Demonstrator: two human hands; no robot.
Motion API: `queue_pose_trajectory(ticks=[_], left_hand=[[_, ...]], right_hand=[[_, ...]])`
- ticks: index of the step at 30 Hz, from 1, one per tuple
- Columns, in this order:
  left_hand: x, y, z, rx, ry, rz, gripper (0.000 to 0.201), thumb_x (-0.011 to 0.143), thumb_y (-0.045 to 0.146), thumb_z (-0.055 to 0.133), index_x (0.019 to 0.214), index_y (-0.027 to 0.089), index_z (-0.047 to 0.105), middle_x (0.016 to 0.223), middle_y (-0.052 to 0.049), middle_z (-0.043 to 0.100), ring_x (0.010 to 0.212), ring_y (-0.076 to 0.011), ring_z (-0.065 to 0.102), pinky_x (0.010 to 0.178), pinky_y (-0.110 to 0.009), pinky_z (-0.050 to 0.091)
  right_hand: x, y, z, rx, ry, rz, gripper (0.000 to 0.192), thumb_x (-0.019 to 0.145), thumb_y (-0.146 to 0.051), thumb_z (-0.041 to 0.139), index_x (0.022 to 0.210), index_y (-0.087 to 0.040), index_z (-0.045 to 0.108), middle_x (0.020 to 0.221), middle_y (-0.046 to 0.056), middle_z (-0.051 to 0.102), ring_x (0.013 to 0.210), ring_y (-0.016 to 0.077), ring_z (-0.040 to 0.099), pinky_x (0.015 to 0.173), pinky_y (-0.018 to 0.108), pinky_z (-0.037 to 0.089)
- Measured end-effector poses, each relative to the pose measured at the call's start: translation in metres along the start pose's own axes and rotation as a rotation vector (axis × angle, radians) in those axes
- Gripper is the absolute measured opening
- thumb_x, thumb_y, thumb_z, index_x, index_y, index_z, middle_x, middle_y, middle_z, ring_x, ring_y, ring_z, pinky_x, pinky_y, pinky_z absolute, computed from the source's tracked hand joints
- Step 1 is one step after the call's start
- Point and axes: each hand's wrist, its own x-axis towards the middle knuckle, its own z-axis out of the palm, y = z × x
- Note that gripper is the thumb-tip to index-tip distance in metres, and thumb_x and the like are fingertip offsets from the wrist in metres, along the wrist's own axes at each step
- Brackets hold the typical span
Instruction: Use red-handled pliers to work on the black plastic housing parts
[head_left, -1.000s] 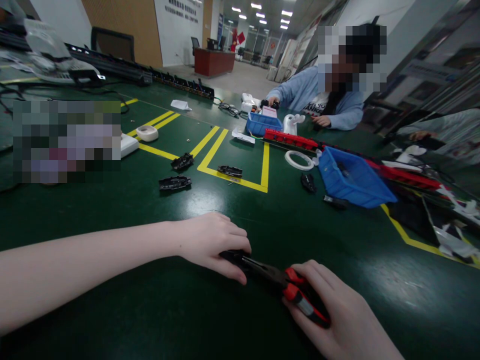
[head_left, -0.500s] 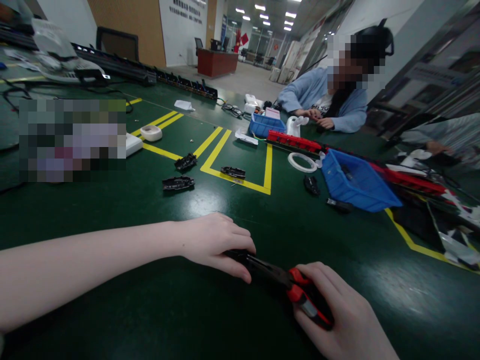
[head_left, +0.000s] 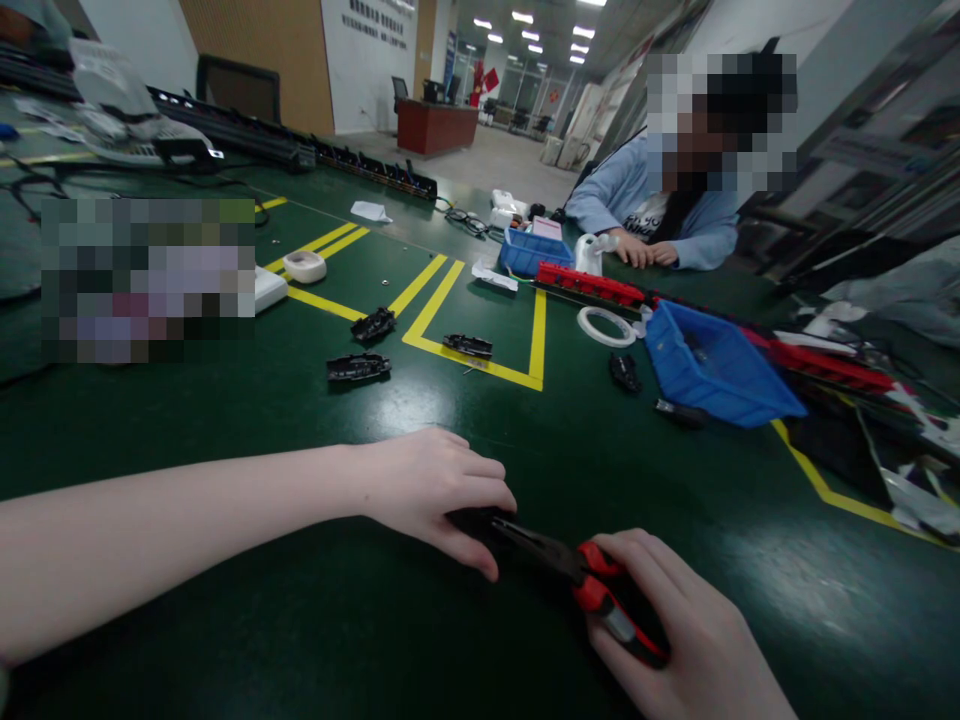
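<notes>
My left hand [head_left: 435,485] held the part [head_left: 471,521], thumb [head_left: 474,556] just lowered, likely regripping; right hand [head_left: 679,600] gripped pliers [head_left: 545,551] at its 4 o'clock.

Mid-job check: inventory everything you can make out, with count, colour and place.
Pliers: 1, red and black, foreground
Dark piece: 1, black, at the pliers' tips, mostly hidden
Black parts: at least 5, black, mid-table
Large blue bin: 1, blue, right
Small blue bin: 1, blue, far middle
Tape rolls: 2, whitish, left and beside the large bin
Red strip: at least 1, red, behind the large bin
Yellow lines: several, yellow, on the table
Table: 1, green, underneath
Paper scraps: several, white, far side
Co-worker: 1, light-blue sleeves, across the table
Desk: 1, reddish-brown, background
Left hand: 1, bare, around the dark piece
Right hand: 1, bare, gripping the pliers
</notes>
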Motion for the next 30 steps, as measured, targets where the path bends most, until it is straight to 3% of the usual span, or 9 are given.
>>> queue_pose_trajectory(ticks=[14, 30], left_hand=[[0.001, 0.0004, -0.0043, -0.067, -0.026, -0.027, 0.042, 0.086, 0.053, 0.067, 0.106, 0.016, 0.064, 0.091, -0.002, 0.068, 0.069, -0.0132, 0.061, 0.06, -0.026, 0.041], [0.0003, -0.0006, -0.0016, -0.037, 0.042, -0.015, 0.048, 0.082, 0.054, 0.07, 0.11, 0.016, 0.063, 0.09, -0.002, 0.066, 0.069, -0.013, 0.06, 0.058, -0.025, 0.04]], right_hand=[[-0.0002, -0.0003, 0.0011, -0.002, 0.027, -0.02, 0.033, 0.076, -0.022, 0.055, 0.109, -0.025, 0.056, 0.098, 0.005, 0.066, 0.087, 0.0205, 0.067, 0.073, 0.032, 0.056], [-0.0044, 0.0081, 0.0048, -0.073, 0.066, -0.033, 0.035, 0.077, -0.027, 0.056, 0.112, -0.025, 0.057, 0.105, 0.008, 0.066, 0.093, 0.024, 0.067, 0.077, 0.037, 0.056]])
